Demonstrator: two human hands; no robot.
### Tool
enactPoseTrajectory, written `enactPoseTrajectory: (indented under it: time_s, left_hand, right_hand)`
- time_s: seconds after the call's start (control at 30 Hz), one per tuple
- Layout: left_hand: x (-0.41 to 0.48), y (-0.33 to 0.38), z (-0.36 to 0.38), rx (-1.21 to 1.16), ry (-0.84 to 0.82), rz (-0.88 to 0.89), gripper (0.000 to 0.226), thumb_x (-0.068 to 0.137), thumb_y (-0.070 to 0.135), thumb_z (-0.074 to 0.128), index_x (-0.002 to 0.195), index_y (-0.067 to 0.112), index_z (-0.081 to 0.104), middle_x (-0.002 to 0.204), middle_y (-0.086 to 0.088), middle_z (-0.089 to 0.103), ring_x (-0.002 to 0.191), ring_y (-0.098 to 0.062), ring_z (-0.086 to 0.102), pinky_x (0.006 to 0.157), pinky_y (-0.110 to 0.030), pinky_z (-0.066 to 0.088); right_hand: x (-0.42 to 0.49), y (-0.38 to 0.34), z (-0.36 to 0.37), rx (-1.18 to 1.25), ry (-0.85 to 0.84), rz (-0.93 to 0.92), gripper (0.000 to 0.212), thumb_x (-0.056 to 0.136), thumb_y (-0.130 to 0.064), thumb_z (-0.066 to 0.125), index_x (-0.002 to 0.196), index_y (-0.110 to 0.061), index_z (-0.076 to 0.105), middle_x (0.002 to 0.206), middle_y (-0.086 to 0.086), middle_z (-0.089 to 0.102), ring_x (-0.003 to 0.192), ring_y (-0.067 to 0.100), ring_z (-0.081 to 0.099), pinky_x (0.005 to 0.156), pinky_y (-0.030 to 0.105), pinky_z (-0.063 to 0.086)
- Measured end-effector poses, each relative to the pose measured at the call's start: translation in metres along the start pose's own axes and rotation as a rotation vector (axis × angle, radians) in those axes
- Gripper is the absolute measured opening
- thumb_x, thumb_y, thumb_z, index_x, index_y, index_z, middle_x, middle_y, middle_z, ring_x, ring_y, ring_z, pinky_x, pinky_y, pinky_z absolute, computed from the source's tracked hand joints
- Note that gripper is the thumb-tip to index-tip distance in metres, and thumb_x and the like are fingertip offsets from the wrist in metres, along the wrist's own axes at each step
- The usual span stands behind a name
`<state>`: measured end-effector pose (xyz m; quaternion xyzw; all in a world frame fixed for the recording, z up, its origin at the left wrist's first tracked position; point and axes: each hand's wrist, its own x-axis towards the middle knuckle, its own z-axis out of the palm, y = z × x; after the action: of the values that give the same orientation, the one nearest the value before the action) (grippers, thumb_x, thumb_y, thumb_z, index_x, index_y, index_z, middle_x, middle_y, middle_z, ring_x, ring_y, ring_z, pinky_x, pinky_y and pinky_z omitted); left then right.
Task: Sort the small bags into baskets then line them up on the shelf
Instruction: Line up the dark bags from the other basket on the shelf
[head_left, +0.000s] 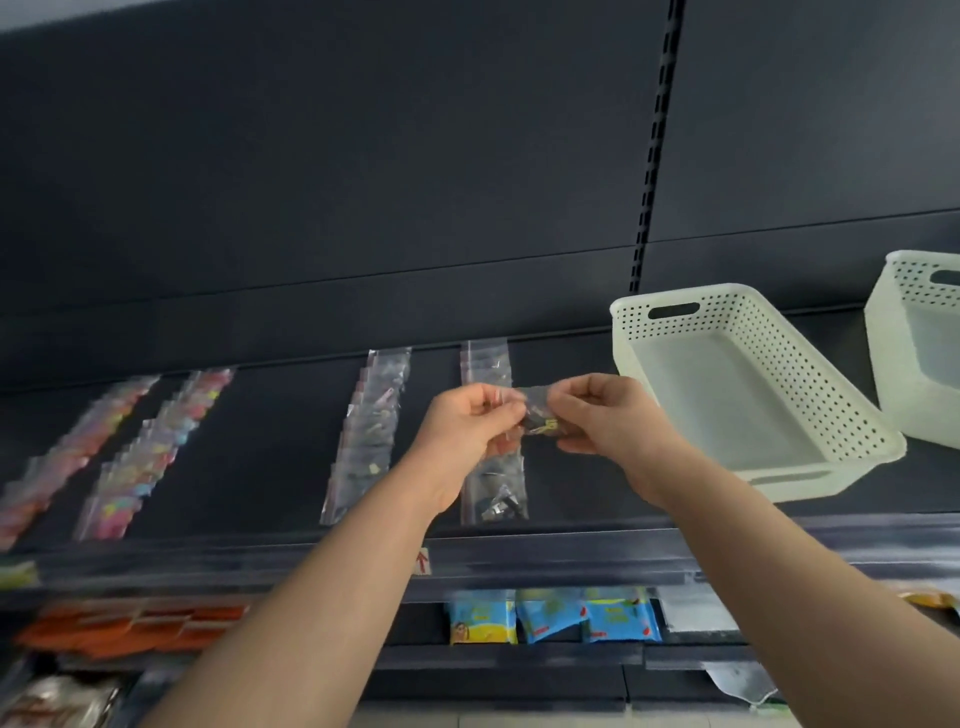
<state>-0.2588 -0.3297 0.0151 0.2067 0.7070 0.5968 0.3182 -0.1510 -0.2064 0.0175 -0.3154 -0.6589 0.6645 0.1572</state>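
Both hands hold one small clear bag (537, 415) with dark bits in it, lifted above the dark shelf (270, 467). My left hand (470, 423) pinches its left end and my right hand (605, 413) pinches its right end. Under the hands a row of similar clear bags (491, 501) lies on the shelf, partly hidden by my wrists. A second row of clear bags (371, 431) lies to the left. Two rows of bags with pink and coloured contents (137, 457) lie at the far left. An empty white perforated basket (748, 332) stands tilted just right of my right hand.
A second white basket (914, 332) stands at the right edge, cut off by the frame. The lower shelf holds blue snack packets (550, 616) and orange packets (130, 629). A slotted upright (652, 156) runs up the dark back panel.
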Motion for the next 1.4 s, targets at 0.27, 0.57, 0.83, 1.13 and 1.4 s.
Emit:
enactPoseTrajectory:
  time_s: [0.27,0.57,0.83,1.13,1.4]
  left_hand:
    - [-0.014,-0.025,-0.039,0.235,0.081,-0.126,0.009,0.092,0.022,0.067,0.095,0.014,0.071,0.086,-0.001,0.072,0.066,-0.007,0.061,0.054,-0.02,0.049]
    - [-0.025,-0.056,-0.051,0.379,0.103,-0.139,0.007,0.092,0.021,0.068,0.085,0.022,0.066,0.075,0.001,0.071,0.06,-0.008,0.064,0.052,-0.025,0.049]
    - [-0.028,-0.061,-0.061,0.424,0.112,-0.115,0.011,0.095,0.021,0.062,0.084,0.021,0.063,0.077,0.003,0.069,0.053,-0.007,0.065,0.052,-0.022,0.049]
    - [-0.021,-0.061,-0.064,0.525,0.082,-0.071,0.016,0.093,0.027,0.066,0.078,0.025,0.061,0.074,0.005,0.069,0.052,-0.009,0.063,0.062,-0.028,0.055]
    - [-0.02,-0.059,-0.05,0.859,0.025,-0.049,0.021,0.09,0.041,0.066,0.086,0.021,0.073,0.083,0.004,0.073,0.078,-0.017,0.067,0.068,-0.031,0.053]
  right_hand:
    - [-0.014,0.018,0.031,-0.094,-0.095,0.091,0.011,0.086,-0.012,0.069,0.097,-0.01,0.067,0.086,0.012,0.072,0.071,0.015,0.07,0.06,0.02,0.056]
    - [-0.012,0.037,0.061,-0.366,-0.025,0.071,0.019,0.079,-0.013,0.074,0.093,-0.023,0.065,0.075,0.001,0.073,0.072,0.02,0.071,0.071,0.035,0.06]
    - [-0.01,0.047,0.073,-0.384,0.02,0.105,0.024,0.074,-0.015,0.078,0.095,-0.023,0.068,0.078,0.002,0.073,0.075,0.022,0.071,0.072,0.038,0.06]
    - [-0.01,0.047,0.074,-0.558,0.097,0.042,0.026,0.074,-0.027,0.075,0.097,-0.03,0.062,0.078,-0.01,0.072,0.07,0.011,0.066,0.067,0.033,0.056]
    - [-0.015,0.056,0.064,-0.713,0.121,0.113,0.032,0.076,-0.04,0.073,0.103,-0.032,0.058,0.087,-0.014,0.064,0.082,0.01,0.062,0.073,0.03,0.052]
